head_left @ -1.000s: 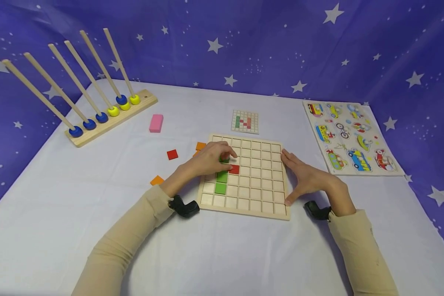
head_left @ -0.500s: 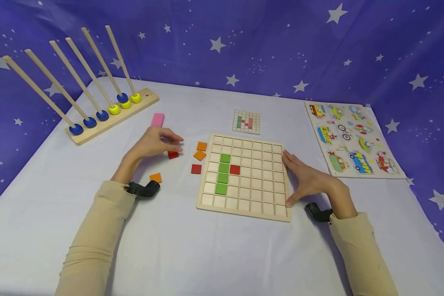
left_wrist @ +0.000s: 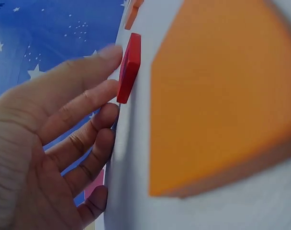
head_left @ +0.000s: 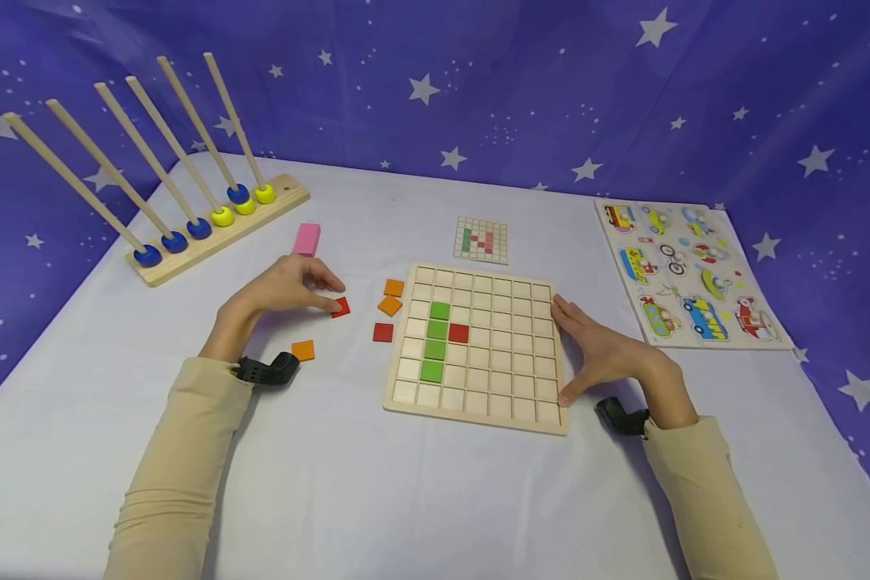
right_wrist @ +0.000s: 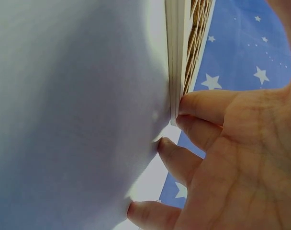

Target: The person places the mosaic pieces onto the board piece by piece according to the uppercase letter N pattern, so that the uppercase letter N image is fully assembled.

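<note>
The left hand (head_left: 283, 284) is low over the table, its thumb tip on a red square tile (head_left: 342, 306). The index finger stands apart from the thumb in the head view; the left wrist view shows thumb and index at the edge of that red tile (left_wrist: 130, 69). Spread along the right edge of a wooden grid board (head_left: 478, 419), the right hand (head_left: 596, 345) touches it with thumb and fingertips. Several green tiles (head_left: 435, 349) form a column on the board, with one red tile (head_left: 459, 333) beside them.
Loose orange tiles (head_left: 394, 287) and another red tile (head_left: 383, 332) lie left of the board. Behind it is a small pattern card (head_left: 482, 239). A pink block (head_left: 307, 239) and a bead-and-peg stand (head_left: 217, 234) are at the left, a vehicle puzzle (head_left: 689, 274) at the right.
The left hand has left the board and moved left to the loose red tile, which has shifted slightly under the thumb. The right hand has stayed at the board's edge.
</note>
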`<state>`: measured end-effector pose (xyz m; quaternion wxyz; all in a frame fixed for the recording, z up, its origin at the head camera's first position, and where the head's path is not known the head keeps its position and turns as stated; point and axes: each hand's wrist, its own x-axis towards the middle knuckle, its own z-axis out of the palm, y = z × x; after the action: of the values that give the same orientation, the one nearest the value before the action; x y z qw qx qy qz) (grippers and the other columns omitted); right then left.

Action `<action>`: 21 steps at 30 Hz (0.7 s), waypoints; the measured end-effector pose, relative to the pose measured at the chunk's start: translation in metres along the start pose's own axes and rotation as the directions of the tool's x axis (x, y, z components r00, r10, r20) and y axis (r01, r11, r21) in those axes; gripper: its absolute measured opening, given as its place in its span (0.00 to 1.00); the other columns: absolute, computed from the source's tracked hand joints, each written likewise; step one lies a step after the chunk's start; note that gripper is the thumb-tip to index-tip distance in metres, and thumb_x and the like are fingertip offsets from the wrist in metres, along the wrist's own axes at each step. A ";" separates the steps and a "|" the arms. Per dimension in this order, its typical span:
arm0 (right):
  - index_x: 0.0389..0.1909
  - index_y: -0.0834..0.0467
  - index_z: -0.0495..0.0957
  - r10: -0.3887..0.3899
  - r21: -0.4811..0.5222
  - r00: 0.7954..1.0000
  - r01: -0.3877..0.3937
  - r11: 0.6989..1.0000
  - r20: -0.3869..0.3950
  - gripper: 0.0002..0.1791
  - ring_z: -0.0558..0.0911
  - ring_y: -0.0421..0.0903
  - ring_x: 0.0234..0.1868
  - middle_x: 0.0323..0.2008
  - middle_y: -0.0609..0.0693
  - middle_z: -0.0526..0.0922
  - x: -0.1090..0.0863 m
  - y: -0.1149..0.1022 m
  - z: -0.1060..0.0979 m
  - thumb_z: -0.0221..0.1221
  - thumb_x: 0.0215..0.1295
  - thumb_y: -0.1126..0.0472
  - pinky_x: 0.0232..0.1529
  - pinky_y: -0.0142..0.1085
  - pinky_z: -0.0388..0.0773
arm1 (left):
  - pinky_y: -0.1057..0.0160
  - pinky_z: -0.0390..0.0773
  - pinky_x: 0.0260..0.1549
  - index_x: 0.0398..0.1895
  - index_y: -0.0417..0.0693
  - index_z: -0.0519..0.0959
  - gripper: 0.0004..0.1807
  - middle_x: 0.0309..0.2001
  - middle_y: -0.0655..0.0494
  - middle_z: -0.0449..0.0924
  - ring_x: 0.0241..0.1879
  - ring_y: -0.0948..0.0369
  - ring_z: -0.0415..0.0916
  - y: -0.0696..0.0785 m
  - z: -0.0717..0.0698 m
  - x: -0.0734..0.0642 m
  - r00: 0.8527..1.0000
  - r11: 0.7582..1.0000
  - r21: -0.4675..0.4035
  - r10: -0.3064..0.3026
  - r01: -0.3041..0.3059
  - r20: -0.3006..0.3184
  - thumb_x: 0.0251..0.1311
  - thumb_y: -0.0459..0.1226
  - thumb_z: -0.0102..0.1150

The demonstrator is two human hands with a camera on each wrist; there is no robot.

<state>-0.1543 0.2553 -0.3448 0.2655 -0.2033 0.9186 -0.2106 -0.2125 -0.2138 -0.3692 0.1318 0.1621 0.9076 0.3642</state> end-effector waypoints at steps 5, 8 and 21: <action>0.74 0.67 0.36 0.011 0.002 1.000 -0.011 1.000 0.002 0.79 0.33 0.64 0.75 0.77 0.59 0.29 0.001 0.000 0.000 0.79 0.29 0.44 0.71 0.61 0.39 | 0.62 0.71 0.42 0.34 0.44 0.87 0.14 0.37 0.51 0.83 0.40 0.56 0.73 0.007 -0.001 0.001 0.999 0.997 0.062 0.046 -0.047 0.022 0.43 0.39 0.77; 0.74 0.67 0.36 0.006 0.004 1.000 -0.006 1.000 -0.001 0.79 0.33 0.65 0.75 0.76 0.60 0.30 0.000 0.000 0.000 0.79 0.29 0.44 0.70 0.62 0.39 | 0.63 0.73 0.42 0.34 0.44 0.86 0.13 0.35 0.52 0.84 0.38 0.57 0.76 0.012 -0.001 0.001 0.997 0.997 0.058 0.055 -0.057 0.046 0.44 0.37 0.76; 0.74 0.67 0.36 -0.002 0.011 1.000 0.002 1.000 -0.003 0.79 0.32 0.64 0.75 0.77 0.59 0.30 0.002 0.001 0.001 0.79 0.28 0.44 0.70 0.62 0.39 | 0.69 0.73 0.34 0.44 0.41 0.83 0.16 0.39 0.46 0.84 0.34 0.58 0.75 0.007 0.005 0.002 0.998 1.000 -0.030 -0.006 0.004 -0.058 0.51 0.37 0.71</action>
<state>-0.1553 0.2553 -0.3465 0.2649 -0.2024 0.9176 -0.2164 -0.2117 -0.2056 -0.3680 0.1089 0.1472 0.9059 0.3818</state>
